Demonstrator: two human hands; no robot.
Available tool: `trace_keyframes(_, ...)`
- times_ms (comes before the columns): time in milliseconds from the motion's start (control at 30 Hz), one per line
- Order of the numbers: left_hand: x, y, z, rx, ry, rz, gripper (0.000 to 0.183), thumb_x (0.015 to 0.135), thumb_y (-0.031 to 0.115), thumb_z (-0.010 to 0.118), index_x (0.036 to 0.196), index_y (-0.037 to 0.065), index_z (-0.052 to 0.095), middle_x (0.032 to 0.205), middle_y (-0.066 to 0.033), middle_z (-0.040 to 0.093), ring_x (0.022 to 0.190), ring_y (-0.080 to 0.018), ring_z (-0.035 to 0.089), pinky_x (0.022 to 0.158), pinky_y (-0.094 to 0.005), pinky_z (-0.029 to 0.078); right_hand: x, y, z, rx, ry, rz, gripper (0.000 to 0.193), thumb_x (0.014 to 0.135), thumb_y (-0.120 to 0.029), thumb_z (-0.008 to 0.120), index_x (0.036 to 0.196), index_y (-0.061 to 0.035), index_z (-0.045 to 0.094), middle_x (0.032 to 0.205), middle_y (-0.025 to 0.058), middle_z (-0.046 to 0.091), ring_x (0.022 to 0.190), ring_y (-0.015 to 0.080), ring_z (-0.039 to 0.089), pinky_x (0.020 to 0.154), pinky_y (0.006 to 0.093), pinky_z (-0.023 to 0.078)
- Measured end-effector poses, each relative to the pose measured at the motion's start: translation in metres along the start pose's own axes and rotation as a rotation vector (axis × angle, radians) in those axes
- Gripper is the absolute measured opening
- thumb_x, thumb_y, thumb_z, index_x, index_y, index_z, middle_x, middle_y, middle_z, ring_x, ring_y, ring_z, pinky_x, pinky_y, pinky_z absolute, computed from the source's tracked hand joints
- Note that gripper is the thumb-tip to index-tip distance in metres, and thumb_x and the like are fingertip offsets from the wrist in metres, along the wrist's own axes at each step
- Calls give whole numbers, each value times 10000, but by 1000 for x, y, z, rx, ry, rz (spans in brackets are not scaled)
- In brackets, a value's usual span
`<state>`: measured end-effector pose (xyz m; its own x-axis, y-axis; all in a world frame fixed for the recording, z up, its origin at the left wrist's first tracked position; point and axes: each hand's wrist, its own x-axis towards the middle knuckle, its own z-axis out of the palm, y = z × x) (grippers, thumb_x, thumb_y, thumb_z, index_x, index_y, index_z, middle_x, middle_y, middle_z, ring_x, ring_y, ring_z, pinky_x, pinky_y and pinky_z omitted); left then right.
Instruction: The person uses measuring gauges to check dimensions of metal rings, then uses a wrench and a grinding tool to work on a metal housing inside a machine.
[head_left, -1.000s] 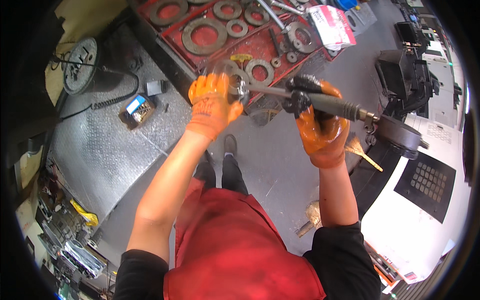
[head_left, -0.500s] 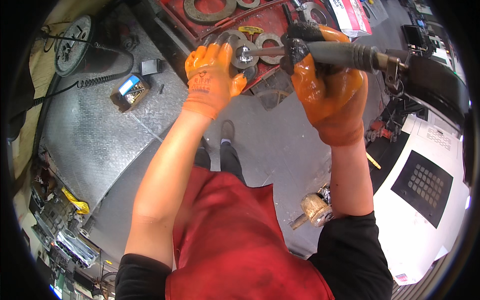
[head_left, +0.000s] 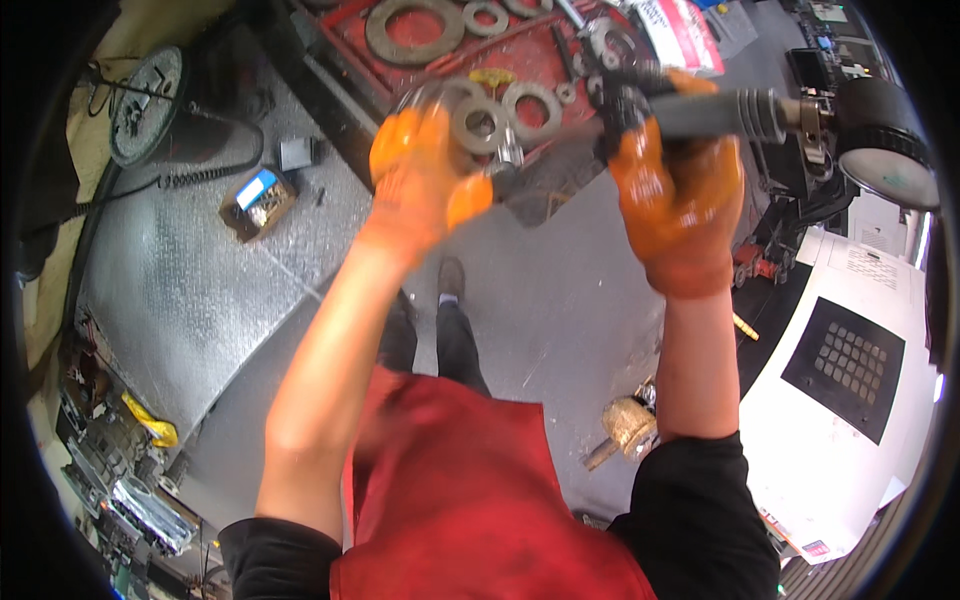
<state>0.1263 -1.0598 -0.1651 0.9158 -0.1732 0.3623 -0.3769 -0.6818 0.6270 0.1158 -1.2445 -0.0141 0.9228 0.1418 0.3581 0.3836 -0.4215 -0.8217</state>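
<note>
My left hand (head_left: 415, 175), in an orange glove with dark fingertips, holds a flat metal ring (head_left: 480, 145) by its left side. In my right hand (head_left: 685, 215), gloved the same way, is a bore gauge (head_left: 720, 115), gripped round its black handle. The gauge's round dial (head_left: 888, 178) points out to the right. Its shiny measuring head (head_left: 511, 152) is just outside the ring's hole, at the lower right rim beside my left thumb. Motion blurs the gauge's rod and my left fingers; whether the head touches the ring I cannot tell.
Beyond my hands, a red tray (head_left: 340, 40) carries several metal rings, among them a large ring (head_left: 380, 42). A small cardboard box (head_left: 245, 228) lies on the metal plate at left. A white machine housing (head_left: 840, 470) stands at right, near a cylindrical part (head_left: 630, 425) on the floor.
The bore gauge's head has come out of the ring's hole, down and to the right. My right hand has shifted slightly right, and the dial has turned into view.
</note>
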Motion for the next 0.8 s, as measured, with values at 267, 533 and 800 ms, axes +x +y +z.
trace_keyframes(267, -32, 87, -70, -1447, -86, -624, 367, 989, 129, 567, 1329, 3, 504, 1173, -89, 635, 1042, -179, 622, 912, -306, 490, -29, -4, 40, 17, -613, 153, 320, 806, -195, 665, 1036, 12, 581, 898, 270, 646, 866, 463, 615, 759, 502, 494)
trace_keyframes(533, -57, 37, -41, -1334, 133, -1001, 206, 968, 111, 544, 1170, 73, 555, 973, -81, 660, 675, -111, 580, 576, -264, 466, 169, 71, 18, -628, -321, 328, 584, 880, -443, 650, 1274, -15, 594, 1171, 218, 675, 1111, 343, 645, 919, 433, 508)
trace_keyframes(800, 1, 22, -9, -952, 280, -994, 253, 833, 35, 651, 1079, 30, 589, 778, 16, 569, 628, -59, 508, 559, -225, 411, 279, 185, 80, -1150, -566, 305, 510, 880, -379, 625, 1248, -25, 627, 1171, 227, 675, 1098, 374, 646, 940, 427, 509)
